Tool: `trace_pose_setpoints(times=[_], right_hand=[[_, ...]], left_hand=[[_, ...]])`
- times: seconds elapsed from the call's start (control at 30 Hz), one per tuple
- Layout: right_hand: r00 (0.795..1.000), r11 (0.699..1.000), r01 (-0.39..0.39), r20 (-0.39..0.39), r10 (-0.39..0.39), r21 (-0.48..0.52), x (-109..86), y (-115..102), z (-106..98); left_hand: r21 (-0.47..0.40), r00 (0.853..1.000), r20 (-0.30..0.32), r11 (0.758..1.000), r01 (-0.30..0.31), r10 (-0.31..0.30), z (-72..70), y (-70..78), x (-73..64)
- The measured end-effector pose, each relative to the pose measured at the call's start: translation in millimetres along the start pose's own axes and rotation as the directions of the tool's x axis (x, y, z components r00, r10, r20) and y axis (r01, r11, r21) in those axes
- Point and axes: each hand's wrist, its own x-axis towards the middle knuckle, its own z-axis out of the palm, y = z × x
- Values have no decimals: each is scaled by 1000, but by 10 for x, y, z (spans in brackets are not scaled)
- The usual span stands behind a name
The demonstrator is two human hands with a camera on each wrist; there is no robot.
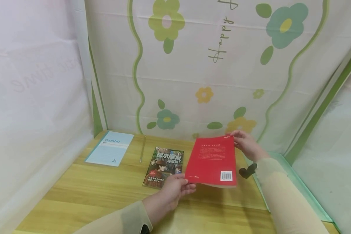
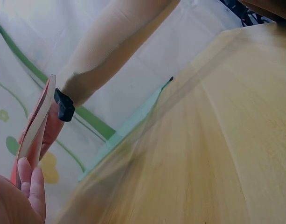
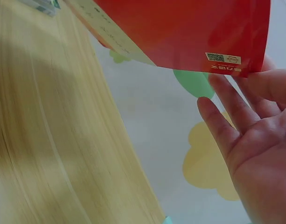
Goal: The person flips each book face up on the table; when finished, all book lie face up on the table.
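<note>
A red paperback book (image 1: 212,164) is held up over the table, its back cover with white text and a barcode facing up in the head view. My left hand (image 1: 171,193) pinches its lower left corner, thumb on the cover. At the upper right corner my right hand (image 1: 248,146) pinches it, thumb on top and fingers behind, as the right wrist view also shows. Edge-on in the left wrist view, the book's pages (image 2: 38,128) part slightly. Just left of it lies a comic-style book (image 1: 163,167) with Chinese lettering, partly overlapped by my left hand.
A pale blue Gambit notebook (image 1: 109,149) lies at the far left of the wooden table (image 1: 84,191). Between it and the comic-style book is a pencil (image 1: 142,149). A translucent green mat (image 1: 298,188) runs along the right edge. Floral curtains (image 1: 193,65) stand behind and at both sides.
</note>
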Motion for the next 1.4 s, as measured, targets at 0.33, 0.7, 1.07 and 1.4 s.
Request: trace_pose_setpoints(times=[0.33, 0.7, 1.07, 1.4], right_hand=[[998, 992, 49, 42, -54, 115, 6, -67, 44], [979, 943, 168, 64, -194, 288, -14, -191, 90], [951, 920, 240, 117, -288, 309, 37, -331, 150], [960, 919, 245, 56, -275, 308, 55, -363, 194]], left_hand=[[-22, 998, 45, 999, 33, -32, -25, -63, 20], [1, 996, 74, 998, 55, -55, -31, -114, 28], [52, 995, 51, 995, 83, -86, -2, -118, 4], [64, 999, 8, 997, 52, -53, 43, -123, 0]])
